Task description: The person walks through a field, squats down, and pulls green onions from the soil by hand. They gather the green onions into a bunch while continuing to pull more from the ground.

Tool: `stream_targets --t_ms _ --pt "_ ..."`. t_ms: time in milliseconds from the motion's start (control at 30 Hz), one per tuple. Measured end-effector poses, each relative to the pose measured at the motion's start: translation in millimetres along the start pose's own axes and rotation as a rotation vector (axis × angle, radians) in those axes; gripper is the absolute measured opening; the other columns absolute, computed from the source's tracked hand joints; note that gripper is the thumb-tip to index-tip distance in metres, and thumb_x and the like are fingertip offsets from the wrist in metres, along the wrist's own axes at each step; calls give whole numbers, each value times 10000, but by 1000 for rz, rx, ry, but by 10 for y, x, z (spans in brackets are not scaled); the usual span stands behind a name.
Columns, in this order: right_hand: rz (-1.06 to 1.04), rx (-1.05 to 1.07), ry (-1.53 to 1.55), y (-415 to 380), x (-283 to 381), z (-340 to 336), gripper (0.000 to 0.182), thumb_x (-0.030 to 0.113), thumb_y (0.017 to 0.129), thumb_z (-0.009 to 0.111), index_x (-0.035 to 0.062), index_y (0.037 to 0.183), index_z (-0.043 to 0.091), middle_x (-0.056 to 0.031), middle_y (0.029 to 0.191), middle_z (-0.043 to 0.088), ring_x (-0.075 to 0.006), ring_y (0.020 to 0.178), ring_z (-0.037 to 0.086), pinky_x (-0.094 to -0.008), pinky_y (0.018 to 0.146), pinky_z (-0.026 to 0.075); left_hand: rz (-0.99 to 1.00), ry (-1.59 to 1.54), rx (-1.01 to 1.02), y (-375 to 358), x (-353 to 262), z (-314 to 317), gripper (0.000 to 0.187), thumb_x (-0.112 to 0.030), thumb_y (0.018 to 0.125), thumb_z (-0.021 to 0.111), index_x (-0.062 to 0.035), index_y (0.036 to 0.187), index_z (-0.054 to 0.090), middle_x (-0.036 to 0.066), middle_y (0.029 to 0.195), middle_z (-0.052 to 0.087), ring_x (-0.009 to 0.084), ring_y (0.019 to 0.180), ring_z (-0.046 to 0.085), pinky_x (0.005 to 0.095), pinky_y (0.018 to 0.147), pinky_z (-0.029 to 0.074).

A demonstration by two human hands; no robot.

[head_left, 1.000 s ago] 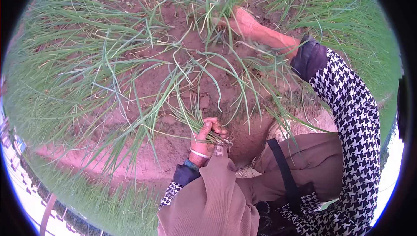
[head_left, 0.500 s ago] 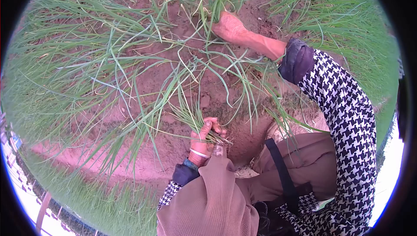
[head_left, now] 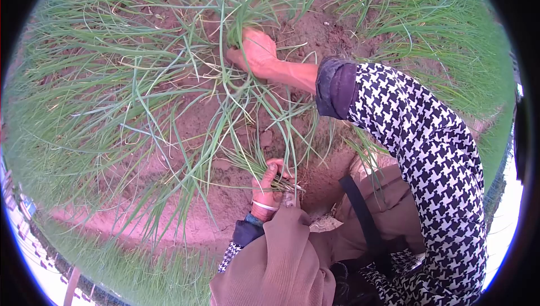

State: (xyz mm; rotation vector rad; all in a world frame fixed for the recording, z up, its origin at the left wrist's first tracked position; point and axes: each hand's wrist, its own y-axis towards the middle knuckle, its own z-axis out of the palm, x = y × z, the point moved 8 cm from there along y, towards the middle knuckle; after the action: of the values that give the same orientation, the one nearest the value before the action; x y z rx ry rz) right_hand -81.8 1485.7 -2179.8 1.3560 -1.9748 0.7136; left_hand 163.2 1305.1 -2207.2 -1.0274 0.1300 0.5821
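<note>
My left hand (head_left: 266,190), with a white band at the wrist, is low in the middle of the view, closed around a bunch of green onions (head_left: 246,161). Their pale, rooty ends stick out to the right of the fingers, and the long leaves spread up and left. Farther up, my right hand (head_left: 257,52) reaches in from the right, slightly blurred. Its fingers are closed on green onion leaves (head_left: 239,23) close to the soil; the fingertips are partly hidden by the hand and leaves.
Reddish-brown soil (head_left: 185,179) shows between the plants. Dense green onion plants (head_left: 84,86) stand on the left, with more plants (head_left: 450,41) on the right. My brown-clad knee (head_left: 287,233) is just below my left hand. A dark strap (head_left: 360,210) crosses my other leg.
My right hand has moved left and slightly down, from one clump of leaves to another. My left hand keeps the bunch and has shifted only a little in view.
</note>
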Motion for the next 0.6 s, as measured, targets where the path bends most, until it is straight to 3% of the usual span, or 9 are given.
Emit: stream_targets --t_ms 100,133,233,267,367,467,567,600 --pt "56 -52 106 56 -133 52 379 190 688 628 47 1034 566 -202 859 621 -371 862 609 -458 765 481 -1 5 49 57 -9 7 201 -195 899 521 -20 997 528 67 756 520 189 707 558 344 674 509" --pt "242 -2 131 124 -275 125 379 206 694 637 40 1026 561 -213 872 616 -384 893 595 -466 792 471 0 20 65 69 -18 7 219 -199 905 514 -11 1015 533 72 772 535 189 718 576 342 687 524" --pt "322 13 189 173 -399 184 461 253 703 613 47 1102 508 -215 974 592 -371 898 583 -439 779 476 35 57 66 102 -2 -20 222 -200 903 521 -9 1016 536 65 755 534 180 722 576 333 673 518" --pt "166 34 118 230 -295 199 443 271 725 616 31 1085 521 -218 969 594 -373 899 583 -439 784 478 17 31 54 117 27 -60 225 -201 903 521 -7 1017 535 64 749 533 180 720 577 331 669 518" --pt "115 76 -58 263 -252 304 446 183 698 608 132 1135 533 -206 983 592 -367 985 564 -442 828 470 -5 -1 30 133 51 -150 233 -207 904 521 -4 1019 535 63 738 533 182 710 579 328 658 521" --pt "114 81 -39 381 -260 347 443 226 726 611 132 1151 528 -193 1035 573 -369 1028 536 -432 843 465 10 46 44 132 -49 -115 234 -213 907 518 -8 1019 535 63 735 533 189 704 583 327 647 525" --pt "-58 172 -52 459 -209 240 448 261 745 607 140 1168 519 -183 1041 578 -372 1016 539 -436 845 462 -8 60 58 113 -127 -2 229 -224 902 523 -19 1002 535 56 744 526 194 711 577 329 643 517" --pt "-208 88 -110 386 -95 165 423 284 764 606 116 1147 536 -186 1051 586 -360 995 547 -427 834 466 -4 71 53 93 -129 6 228 -237 895 531 -27 982 535 51 753 520 193 711 568 331 646 507"
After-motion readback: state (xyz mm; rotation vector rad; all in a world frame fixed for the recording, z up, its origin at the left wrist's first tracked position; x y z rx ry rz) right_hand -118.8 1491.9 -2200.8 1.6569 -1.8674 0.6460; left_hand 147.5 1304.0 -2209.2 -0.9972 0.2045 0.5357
